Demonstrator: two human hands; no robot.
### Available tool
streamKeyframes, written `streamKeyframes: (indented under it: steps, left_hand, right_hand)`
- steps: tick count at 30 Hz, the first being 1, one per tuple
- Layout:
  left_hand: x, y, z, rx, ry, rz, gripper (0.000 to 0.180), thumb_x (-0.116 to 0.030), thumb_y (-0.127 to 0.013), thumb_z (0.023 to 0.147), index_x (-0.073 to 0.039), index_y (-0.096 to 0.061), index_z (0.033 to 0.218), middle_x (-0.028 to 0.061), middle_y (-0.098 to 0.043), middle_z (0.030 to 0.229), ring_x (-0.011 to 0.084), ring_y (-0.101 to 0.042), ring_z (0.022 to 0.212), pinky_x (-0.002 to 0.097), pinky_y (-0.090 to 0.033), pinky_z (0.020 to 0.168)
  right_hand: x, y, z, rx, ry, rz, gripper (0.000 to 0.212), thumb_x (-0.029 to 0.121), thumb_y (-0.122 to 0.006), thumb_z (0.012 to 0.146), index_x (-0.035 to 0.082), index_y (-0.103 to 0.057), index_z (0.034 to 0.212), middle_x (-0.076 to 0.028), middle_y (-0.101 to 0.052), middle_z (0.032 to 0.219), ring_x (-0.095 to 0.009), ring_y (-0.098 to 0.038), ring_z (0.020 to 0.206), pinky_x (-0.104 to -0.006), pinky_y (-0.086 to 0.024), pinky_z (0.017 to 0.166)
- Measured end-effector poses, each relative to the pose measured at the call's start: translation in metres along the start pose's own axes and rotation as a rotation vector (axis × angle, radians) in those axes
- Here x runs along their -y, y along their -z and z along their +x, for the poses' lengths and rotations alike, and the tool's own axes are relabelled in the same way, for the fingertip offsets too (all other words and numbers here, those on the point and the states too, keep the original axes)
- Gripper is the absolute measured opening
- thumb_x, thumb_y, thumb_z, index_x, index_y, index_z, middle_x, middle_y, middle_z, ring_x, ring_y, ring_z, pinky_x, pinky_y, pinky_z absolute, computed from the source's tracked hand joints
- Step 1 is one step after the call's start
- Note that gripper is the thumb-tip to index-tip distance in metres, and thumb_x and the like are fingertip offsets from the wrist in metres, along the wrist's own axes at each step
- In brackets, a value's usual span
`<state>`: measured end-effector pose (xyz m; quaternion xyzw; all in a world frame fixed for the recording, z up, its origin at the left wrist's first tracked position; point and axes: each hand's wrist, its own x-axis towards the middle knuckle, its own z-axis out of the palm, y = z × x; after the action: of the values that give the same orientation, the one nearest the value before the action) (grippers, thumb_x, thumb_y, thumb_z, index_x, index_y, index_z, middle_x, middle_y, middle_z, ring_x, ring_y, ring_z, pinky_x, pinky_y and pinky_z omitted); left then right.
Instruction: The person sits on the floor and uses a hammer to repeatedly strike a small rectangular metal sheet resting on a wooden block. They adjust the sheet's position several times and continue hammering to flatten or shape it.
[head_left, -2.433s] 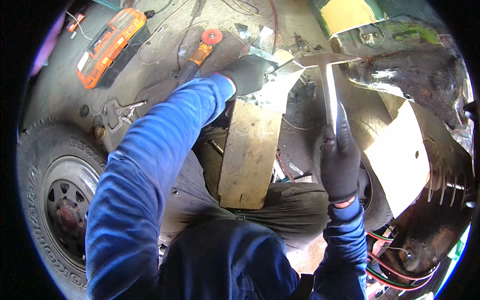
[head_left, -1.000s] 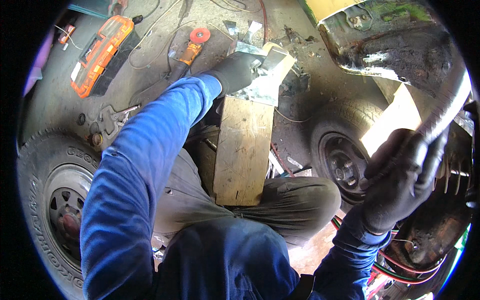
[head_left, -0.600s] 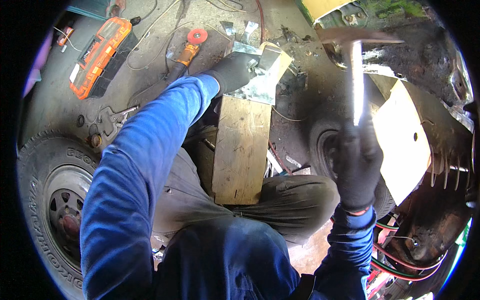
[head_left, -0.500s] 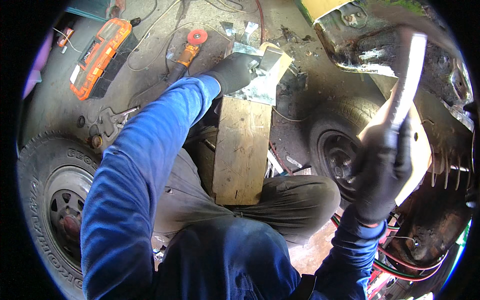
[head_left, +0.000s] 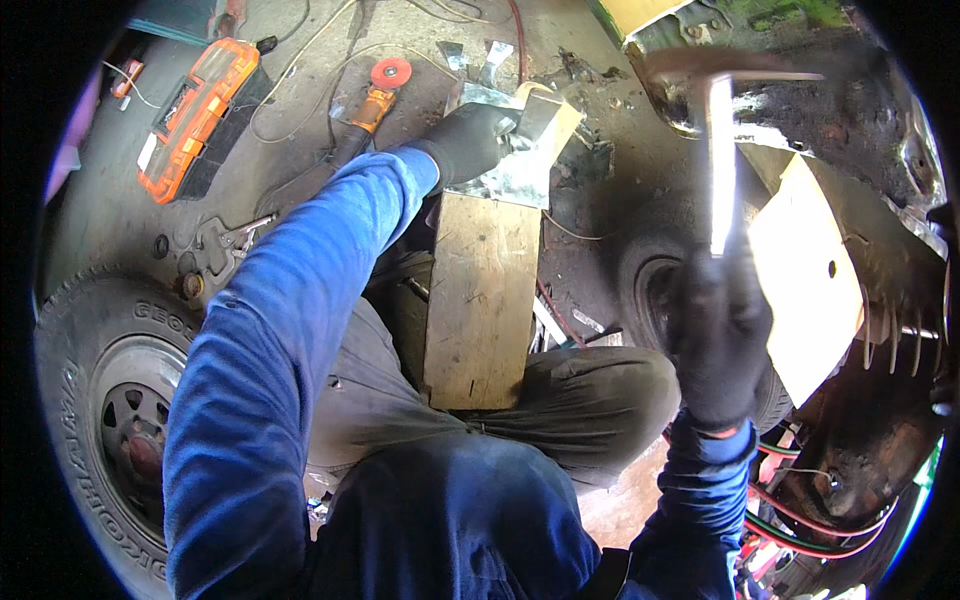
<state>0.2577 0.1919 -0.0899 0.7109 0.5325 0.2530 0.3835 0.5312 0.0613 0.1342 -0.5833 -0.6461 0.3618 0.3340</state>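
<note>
My right hand [head_left: 722,345], in a black glove, is closed round the lower end of a hammer [head_left: 720,165]. The hammer is raised on the right, its pale handle upright and its dark head smeared by motion. My left hand [head_left: 468,140], gloved too, grips a piece of sheet metal [head_left: 515,178] at the far end of a wooden block [head_left: 482,300]. A flat grey strip [head_left: 541,118] stands out beside its fingertips, over a tan piece [head_left: 566,128]. How the fingers meet the metal is partly hidden by the glove.
An angle grinder [head_left: 372,108] with a red disc lies left of the block, past it an orange-and-black toolbox [head_left: 205,110]. A tyre [head_left: 110,400] stands at the left, another wheel [head_left: 655,295] at the right. A tan panel [head_left: 808,280] and rusty vehicle parts [head_left: 830,150] crowd the right.
My right hand has swung the hammer leftward, toward the block, and its head has come into clearer view. My left hand and the sheet metal have stayed in place.
</note>
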Motion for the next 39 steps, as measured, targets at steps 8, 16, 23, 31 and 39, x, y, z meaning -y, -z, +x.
streamKeyframes:
  steps: [8, 16, 23, 31, 39]
  left_hand:
    - [0.004, -0.013, 0.016, 0.045, -0.083, 0.289, 0.04, -0.029, -0.061, 0.109, -0.001, -0.068, 0.136, 0.0265, -0.075, 0.122, 0.0447, -0.073, 0.115, 0.0503, -0.057, 0.103]
    - [-0.001, -0.001, 0.001, -0.048, -0.032, 0.079, 0.038, -0.029, -0.063, 0.108, -0.002, -0.071, 0.133, 0.0263, -0.076, 0.122, 0.0446, -0.074, 0.115, 0.0516, -0.058, 0.101]
    - [0.004, 0.016, -0.015, -0.116, 0.091, 0.028, 0.039, -0.031, -0.067, 0.106, 0.0, -0.072, 0.129, 0.0257, -0.077, 0.121, 0.0446, -0.074, 0.112, 0.0495, -0.057, 0.1]
    - [0.032, 0.038, -0.022, -0.088, 0.105, 0.025, 0.031, -0.025, -0.065, 0.105, -0.002, -0.075, 0.122, 0.0255, -0.078, 0.113, 0.0436, -0.075, 0.108, 0.0499, -0.058, 0.097]
    - [0.034, 0.035, -0.011, -0.107, 0.114, 0.024, 0.025, -0.015, -0.069, 0.103, 0.005, -0.075, 0.117, 0.0214, -0.08, 0.104, 0.0297, -0.076, 0.097, 0.0427, -0.058, 0.091]
  right_hand:
    - [0.0, -0.008, 0.008, 0.015, 0.068, -0.57, 0.056, 0.017, -0.065, 0.112, -0.004, -0.051, 0.162, -0.022, -0.073, 0.118, -0.022, -0.069, 0.106, -0.0323, -0.052, 0.092]
    - [-0.106, -0.044, 0.009, 0.045, 0.033, -0.33, 0.051, 0.019, -0.065, 0.112, 0.003, -0.058, 0.16, -0.025, -0.076, 0.133, -0.026, -0.075, 0.118, -0.0363, -0.056, 0.1]
    - [-0.151, -0.074, 0.021, 0.059, 0.059, -0.501, 0.048, 0.023, -0.065, 0.111, 0.009, -0.062, 0.156, -0.032, -0.075, 0.113, -0.048, -0.077, 0.102, -0.0504, -0.06, 0.083]
    - [-0.141, -0.095, -0.002, 0.167, -0.105, -0.256, 0.052, 0.021, -0.066, 0.11, 0.007, -0.059, 0.16, -0.033, -0.074, 0.124, -0.043, -0.079, 0.111, -0.0449, -0.061, 0.092]
    - [-0.156, -0.081, 0.015, 0.01, -0.166, -0.386, 0.049, 0.02, -0.066, 0.11, 0.004, -0.062, 0.156, -0.031, -0.077, 0.122, -0.039, -0.08, 0.111, -0.0448, -0.061, 0.091]
